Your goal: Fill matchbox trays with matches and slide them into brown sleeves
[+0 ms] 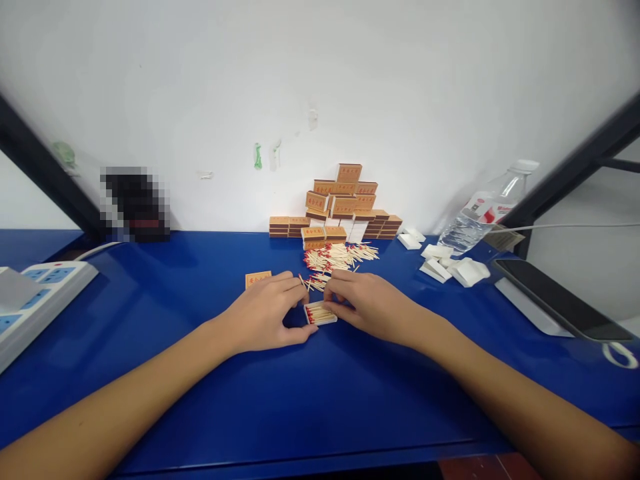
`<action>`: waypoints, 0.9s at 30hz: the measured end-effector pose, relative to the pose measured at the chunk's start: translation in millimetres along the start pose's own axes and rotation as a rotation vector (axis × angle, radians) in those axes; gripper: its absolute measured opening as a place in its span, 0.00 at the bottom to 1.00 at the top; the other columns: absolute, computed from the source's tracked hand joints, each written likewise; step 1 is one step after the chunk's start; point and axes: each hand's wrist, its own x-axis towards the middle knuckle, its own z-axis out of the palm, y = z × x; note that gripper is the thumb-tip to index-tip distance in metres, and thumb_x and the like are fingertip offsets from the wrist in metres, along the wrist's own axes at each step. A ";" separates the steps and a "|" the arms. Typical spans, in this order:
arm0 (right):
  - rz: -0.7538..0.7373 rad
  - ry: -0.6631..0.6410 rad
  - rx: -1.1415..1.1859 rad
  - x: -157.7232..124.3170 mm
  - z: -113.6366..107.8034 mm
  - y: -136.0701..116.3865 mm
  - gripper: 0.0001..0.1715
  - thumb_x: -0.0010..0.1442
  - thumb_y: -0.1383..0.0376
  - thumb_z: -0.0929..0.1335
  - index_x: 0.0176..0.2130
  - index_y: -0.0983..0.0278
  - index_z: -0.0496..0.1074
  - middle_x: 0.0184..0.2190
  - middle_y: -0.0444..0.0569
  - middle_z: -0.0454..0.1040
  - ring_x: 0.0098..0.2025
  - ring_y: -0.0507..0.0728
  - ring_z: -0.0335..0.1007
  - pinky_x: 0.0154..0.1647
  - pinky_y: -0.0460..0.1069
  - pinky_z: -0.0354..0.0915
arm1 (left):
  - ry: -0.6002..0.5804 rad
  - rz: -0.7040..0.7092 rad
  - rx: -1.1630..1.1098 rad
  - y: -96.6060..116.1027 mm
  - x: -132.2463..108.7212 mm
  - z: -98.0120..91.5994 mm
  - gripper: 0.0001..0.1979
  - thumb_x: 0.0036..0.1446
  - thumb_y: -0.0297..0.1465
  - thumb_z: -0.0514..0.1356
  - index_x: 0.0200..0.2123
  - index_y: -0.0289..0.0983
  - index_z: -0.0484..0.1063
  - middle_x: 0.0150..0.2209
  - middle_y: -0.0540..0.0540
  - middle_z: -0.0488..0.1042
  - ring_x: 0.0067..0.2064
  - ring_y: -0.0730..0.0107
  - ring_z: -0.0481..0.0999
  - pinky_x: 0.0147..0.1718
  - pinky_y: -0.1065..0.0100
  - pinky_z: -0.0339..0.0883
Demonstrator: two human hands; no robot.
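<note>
A small white matchbox tray (327, 320) with red-headed matches (316, 312) in it sits on the blue table between my hands. My left hand (273, 308) grips the tray's left end, thumb at the near side and fingers at the far side. Over the tray's right end, my right hand (364, 300) has its thumb and fingers pinched together; whatever is between them is hidden. Just beyond lies a heap of loose matches (333, 259), some reaching close to my fingertips. An orange matchbox cover (257, 277) lies partly behind my left hand.
Stacked matchboxes (345, 203) stand against the wall behind the heap. To the right are white empty trays (469, 272), a leaning water bottle (487, 207) and a phone (555, 297) propped on a white object. A power strip (45, 300) sits at the left.
</note>
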 end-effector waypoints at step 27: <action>0.213 0.145 0.100 20.9 24.6 18.3 0.11 0.70 0.60 0.70 0.36 0.63 0.71 0.34 0.46 0.73 0.33 0.53 0.65 0.33 0.48 0.55 | -0.002 0.033 -0.013 3.5 -0.5 -1.6 0.13 0.60 0.41 0.65 0.36 0.38 0.70 0.34 0.49 0.73 0.39 0.63 0.72 0.35 0.63 0.63</action>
